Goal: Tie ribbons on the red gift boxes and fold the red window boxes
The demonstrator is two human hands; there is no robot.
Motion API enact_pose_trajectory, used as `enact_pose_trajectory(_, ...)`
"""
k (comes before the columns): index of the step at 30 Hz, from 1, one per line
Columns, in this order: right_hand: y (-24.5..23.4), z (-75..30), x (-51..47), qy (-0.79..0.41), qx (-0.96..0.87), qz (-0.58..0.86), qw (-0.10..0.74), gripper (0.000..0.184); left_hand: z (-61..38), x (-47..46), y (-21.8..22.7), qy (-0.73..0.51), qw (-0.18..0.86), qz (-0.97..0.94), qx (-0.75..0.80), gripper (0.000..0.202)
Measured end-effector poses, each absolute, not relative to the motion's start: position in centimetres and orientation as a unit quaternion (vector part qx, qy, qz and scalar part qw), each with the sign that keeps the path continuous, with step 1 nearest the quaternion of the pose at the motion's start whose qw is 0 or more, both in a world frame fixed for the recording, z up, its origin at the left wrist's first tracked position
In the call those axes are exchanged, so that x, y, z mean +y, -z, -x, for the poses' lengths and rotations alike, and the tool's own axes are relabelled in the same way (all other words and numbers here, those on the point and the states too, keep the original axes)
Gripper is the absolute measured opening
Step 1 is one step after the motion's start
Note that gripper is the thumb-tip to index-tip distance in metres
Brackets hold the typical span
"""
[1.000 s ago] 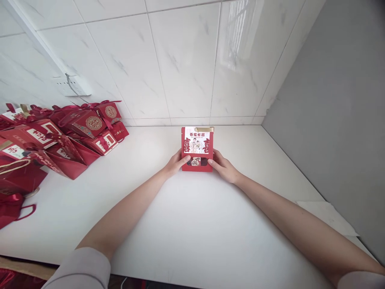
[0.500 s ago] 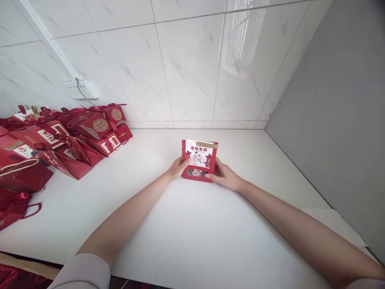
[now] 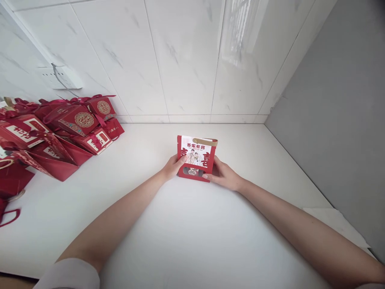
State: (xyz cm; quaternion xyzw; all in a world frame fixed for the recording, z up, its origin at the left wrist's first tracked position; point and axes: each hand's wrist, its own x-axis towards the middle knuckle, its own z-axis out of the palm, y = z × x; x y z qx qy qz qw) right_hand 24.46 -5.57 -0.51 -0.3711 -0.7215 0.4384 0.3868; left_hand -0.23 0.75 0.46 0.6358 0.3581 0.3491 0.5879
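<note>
Gripped from both sides by left hand (image 3: 172, 166) and right hand (image 3: 225, 173), thumbs to front: one red printed box (image 3: 195, 167), central. Behind: marbled tile wall (image 3: 180, 60). Below, base contact uncertain: white table (image 3: 180, 228). On table, to left: pile of red boxes (image 3: 64, 148) with ribbons (image 3: 100, 120). Near right edge: white sheet (image 3: 338, 220). On wall, above pile: socket panel (image 3: 67, 78). On box front: white label (image 3: 197, 149) with printed couple (image 3: 195, 157), clear window (image 3: 194, 171) beneath, gold strip (image 3: 207, 142) at top.

And the single head camera looks forward and down, above the white tabletop (image 3: 180, 228), facing marbled wall tiles (image 3: 183, 56).
</note>
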Motion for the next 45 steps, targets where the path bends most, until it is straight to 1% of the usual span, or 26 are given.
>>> enact_pose_trajectory(5,0.5,-24.5,-5.4,-0.431,-0.731,0.365,0.382,0.074,0.2,0.6,-0.1,-0.354,0.582,-0.634,0.367,0.078)
enact_pose_trajectory(9,0.7,-24.6,-5.3,-0.428,-0.729,0.37,0.385,0.071,0.3,0.6,0.3,-0.352,0.564,-0.65,0.368,0.073)
enact_pose_trajectory(13,1.2,-24.8,-5.1,-0.378,-0.736,0.371,0.421,0.067,0.2,0.5,0.1,-0.397,0.475,-0.702,0.351,0.07)
enact_pose_trajectory(15,1.3,-24.9,-5.0,-0.329,-0.743,0.379,0.443,0.068,0.0,0.5,-0.1,-0.419,0.436,-0.722,0.337,0.076)
enact_pose_trajectory(18,1.2,-25.1,-4.9,-0.27,-0.746,0.403,0.457,0.073,-0.1,0.3,-0.3,-0.42,0.372,-0.762,0.324,0.093)
enact_pose_trajectory(21,1.0,-25.1,-5.1,-0.276,-0.739,0.412,0.456,0.08,-0.1,0.2,-0.1,-0.394,0.329,-0.794,0.326,0.107)
enact_pose_trajectory(25,0.9,-25.1,-5.0,-0.288,-0.735,0.41,0.456,0.085,0.0,0.4,0.6,-0.386,0.31,-0.807,0.323,0.108)
enact_pose_trajectory(28,1.0,-25.0,-5.0,-0.28,-0.736,0.413,0.457,0.086,0.1,0.6,0.9,-0.387,0.308,-0.804,0.33,0.107)
enact_pose_trajectory(33,1.2,-25.0,-5.0,-0.274,-0.738,0.413,0.458,0.085,0.1,0.4,0.8,-0.379,0.34,-0.788,0.347,0.106)
enact_pose_trajectory(38,1.3,-25.1,-4.9,-0.291,-0.73,0.421,0.454,0.087,0.1,0.1,0.5,-0.392,0.365,-0.775,0.335,0.095)
enact_pose_trajectory(41,1.5,-25.1,-4.8,-0.293,-0.731,0.417,0.454,0.086,0.0,0.4,0.4,-0.399,0.359,-0.773,0.338,0.088)
enact_pose_trajectory(43,1.6,-25.1,-4.8,-0.284,-0.731,0.411,0.465,0.083,-0.1,0.8,0.5,-0.404,0.376,-0.759,0.345,0.089)
enact_pose_trajectory(45,1.4,-25.1,-4.9,-0.266,-0.712,0.414,0.501,0.076,-0.2,1.2,0.5,-0.406,0.418,-0.73,0.356,0.087)
